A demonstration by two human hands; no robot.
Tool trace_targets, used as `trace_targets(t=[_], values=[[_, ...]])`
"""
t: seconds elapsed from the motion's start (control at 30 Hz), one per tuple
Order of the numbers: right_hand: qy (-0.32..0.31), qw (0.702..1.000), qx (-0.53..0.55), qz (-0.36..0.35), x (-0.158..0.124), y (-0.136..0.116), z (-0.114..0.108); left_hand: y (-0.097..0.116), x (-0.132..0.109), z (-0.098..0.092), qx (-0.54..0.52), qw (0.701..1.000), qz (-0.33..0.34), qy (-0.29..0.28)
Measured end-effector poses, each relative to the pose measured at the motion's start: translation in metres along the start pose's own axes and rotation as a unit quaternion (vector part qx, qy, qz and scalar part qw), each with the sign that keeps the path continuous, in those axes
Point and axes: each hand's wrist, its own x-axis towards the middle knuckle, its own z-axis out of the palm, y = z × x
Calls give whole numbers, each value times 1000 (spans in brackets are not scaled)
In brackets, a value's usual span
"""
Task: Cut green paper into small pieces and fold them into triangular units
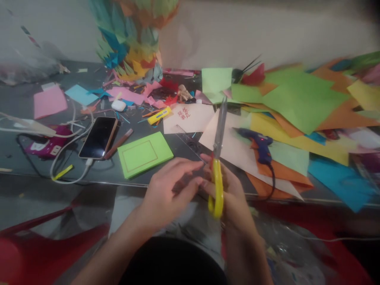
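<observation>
My right hand [233,194] is closed around the yellow handles of a pair of scissors [218,178]. Their blades point up and away from me, over the table's front part. My left hand [170,190] is close by on the left, its thumb and index finger curved with a gap between them. Its fingertips meet those of the right hand, and nothing is plainly visible in it. Just beyond the left hand lies a stack of bright green paper [145,154] with a rectangle outlined on top. A clear ruler [190,140] lies behind both hands.
A phone [98,137] on a white cable and a purple device [49,144] lie left. A yellow cutter [159,115] rests mid-table. Right are a blue glue gun [261,144] and coloured sheets [305,99]. Behind stands a folded-paper piece [133,43]; a red stool [53,245] is below.
</observation>
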Motion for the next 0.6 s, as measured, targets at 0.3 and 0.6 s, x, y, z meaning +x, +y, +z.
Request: trace_targets(t=[0.3, 0.6], values=[[-46, 998, -40, -11, -4, 1, -2, 4, -1, 3, 174, 966, 184, 49], [-49, 998, -30, -11, -5, 1, -2, 6, 2, 5, 192, 966, 166, 48]])
